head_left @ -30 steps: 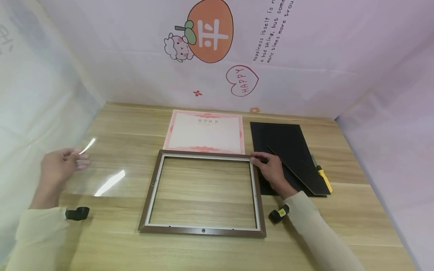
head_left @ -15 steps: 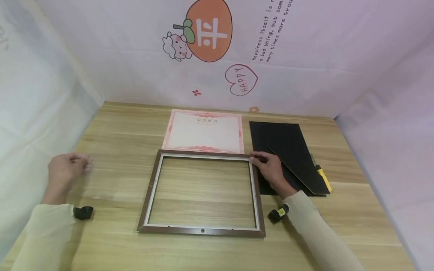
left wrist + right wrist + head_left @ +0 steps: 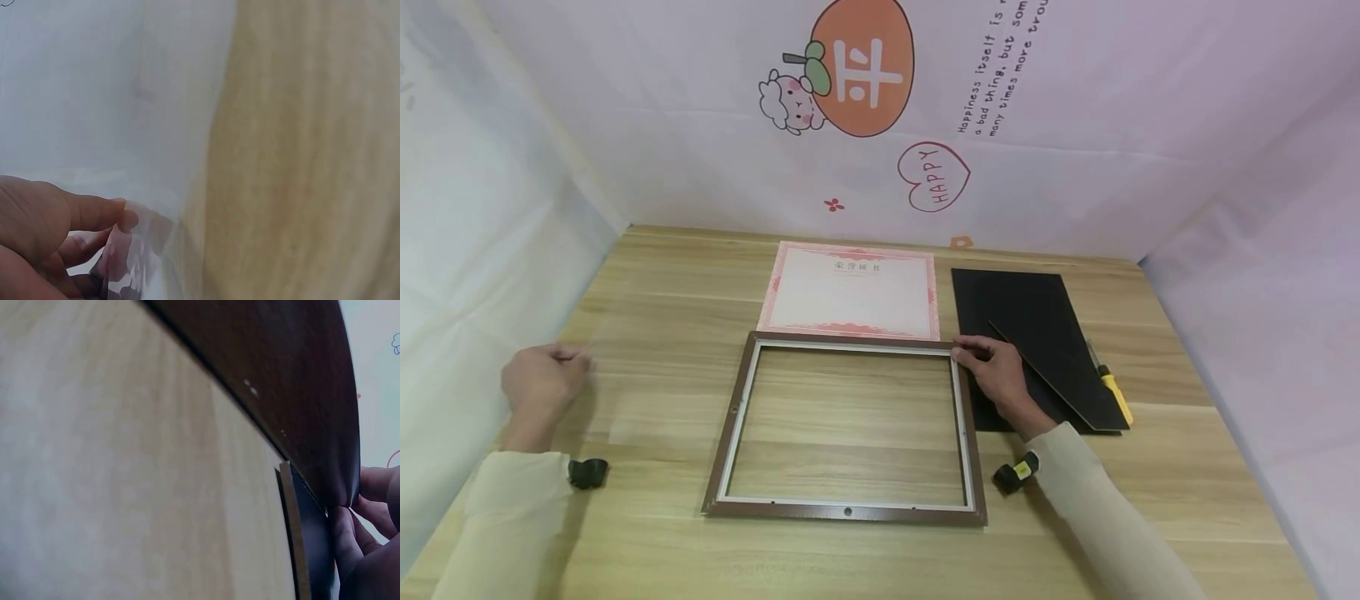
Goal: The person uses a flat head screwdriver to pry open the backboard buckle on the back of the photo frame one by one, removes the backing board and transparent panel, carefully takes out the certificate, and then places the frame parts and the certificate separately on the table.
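Observation:
A clear plastic sheet [image 3: 134,253] is pinched at its edge between the thumb and fingers of my left hand [image 3: 544,377], out at the left of the table. In the head view the sheet is almost invisible, with faint edges over the wood. My right hand [image 3: 996,375] grips the far right corner of a brown picture frame [image 3: 850,512], thumb on the inner white lip. The frame lies on the table with bare wood showing through its opening. In the right wrist view the fingers [image 3: 347,540] hold the frame's corner close to a dark board.
A certificate [image 3: 857,292] with a pink border lies right behind the frame. To the right is a black backing board [image 3: 1011,300] with a slanted flap, partly under my right hand. A yellow-handled screwdriver [image 3: 1117,400] lies beside it. Cloth walls [image 3: 700,167] enclose the table.
My left hand has shifted slightly right and down with the clear plastic sheet, and the bright glare on the sheet is gone. The right hand and frame stay put.

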`<state>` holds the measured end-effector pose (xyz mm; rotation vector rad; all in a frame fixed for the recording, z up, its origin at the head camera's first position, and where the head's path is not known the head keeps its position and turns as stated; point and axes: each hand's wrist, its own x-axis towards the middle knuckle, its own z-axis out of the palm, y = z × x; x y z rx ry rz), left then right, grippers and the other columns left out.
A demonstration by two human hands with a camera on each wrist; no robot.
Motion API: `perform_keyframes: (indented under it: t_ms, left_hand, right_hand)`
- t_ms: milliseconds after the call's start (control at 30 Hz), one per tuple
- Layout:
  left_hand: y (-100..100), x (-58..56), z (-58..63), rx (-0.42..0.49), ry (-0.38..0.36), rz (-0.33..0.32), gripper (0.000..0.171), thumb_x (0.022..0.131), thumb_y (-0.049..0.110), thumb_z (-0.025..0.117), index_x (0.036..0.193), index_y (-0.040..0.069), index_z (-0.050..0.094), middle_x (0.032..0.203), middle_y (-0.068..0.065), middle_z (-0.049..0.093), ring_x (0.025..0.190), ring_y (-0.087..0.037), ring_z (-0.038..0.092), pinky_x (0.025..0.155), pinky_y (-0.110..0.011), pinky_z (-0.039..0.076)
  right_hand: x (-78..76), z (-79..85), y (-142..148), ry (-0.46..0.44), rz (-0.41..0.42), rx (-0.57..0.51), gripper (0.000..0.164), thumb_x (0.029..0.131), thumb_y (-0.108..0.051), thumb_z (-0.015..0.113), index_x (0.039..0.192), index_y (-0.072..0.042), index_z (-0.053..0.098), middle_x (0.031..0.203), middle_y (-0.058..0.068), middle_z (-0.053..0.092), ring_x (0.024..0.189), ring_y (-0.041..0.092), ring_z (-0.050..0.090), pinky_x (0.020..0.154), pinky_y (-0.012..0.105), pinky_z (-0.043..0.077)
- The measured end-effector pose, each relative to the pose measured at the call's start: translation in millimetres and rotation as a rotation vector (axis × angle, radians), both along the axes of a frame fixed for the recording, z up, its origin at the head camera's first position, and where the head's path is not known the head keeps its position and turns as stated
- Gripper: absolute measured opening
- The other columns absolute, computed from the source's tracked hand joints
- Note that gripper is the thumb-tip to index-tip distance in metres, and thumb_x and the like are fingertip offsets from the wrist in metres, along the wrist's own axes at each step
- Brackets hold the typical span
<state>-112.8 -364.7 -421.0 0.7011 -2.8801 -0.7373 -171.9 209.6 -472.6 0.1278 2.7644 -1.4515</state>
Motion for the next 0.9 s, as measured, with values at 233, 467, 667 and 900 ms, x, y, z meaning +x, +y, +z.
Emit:
perform_keyframes:
  t_ms: [233, 467, 667, 900]
  left_hand:
    - [-2.5, -0.1, -2.4, -0.004, -0.018, 0.013, 0.029, 0.091, 0.020, 0.060, 0.098, -0.006, 0.072, 0.108, -0.030, 0.067, 0.103, -0.056, 0.053, 0.091, -0.059, 0.041]
    - [-4.3, 0.7, -3.2, -0.024, -0.061, -0.026, 0.028, 0.091, 0.021, 0.064, 0.096, -0.006, 0.072, 0.105, -0.030, 0.068, 0.098, -0.054, 0.055, 0.084, -0.057, 0.043]
    - [-6.4, 1.9, -4.7, -0.037, -0.072, -0.048, 0.027, 0.089, 0.020, 0.065, 0.092, -0.006, 0.072, 0.102, -0.029, 0.069, 0.096, -0.054, 0.055, 0.080, -0.054, 0.042]
    - [-7.7, 1.0, -6.6, -0.065, -0.065, -0.100, 0.028, 0.089, 0.020, 0.064, 0.090, -0.008, 0.071, 0.099, -0.032, 0.068, 0.092, -0.055, 0.056, 0.080, -0.056, 0.043]
  right_hand:
    - [0.2, 1.5, -0.2, -0.001, 0.001, -0.001, 0.028, 0.094, -0.017, 0.068, 0.121, -0.011, 0.070, 0.118, 0.012, 0.068, 0.100, 0.022, 0.055, 0.078, 0.026, 0.047]
    - [1.0, 2.2, -0.6, -0.006, -0.003, -0.005, 0.028, 0.094, -0.017, 0.068, 0.121, -0.010, 0.070, 0.119, 0.012, 0.068, 0.100, 0.021, 0.055, 0.078, 0.025, 0.046]
    - [1.0, 1.9, -0.7, -0.001, 0.000, -0.001, 0.028, 0.094, -0.017, 0.068, 0.121, -0.010, 0.070, 0.118, 0.012, 0.068, 0.098, 0.021, 0.054, 0.077, 0.024, 0.046]
    - [0.5, 1.5, -1.1, 0.006, 0.000, -0.005, 0.029, 0.094, -0.018, 0.068, 0.122, -0.010, 0.070, 0.119, 0.012, 0.068, 0.099, 0.021, 0.055, 0.078, 0.024, 0.046]
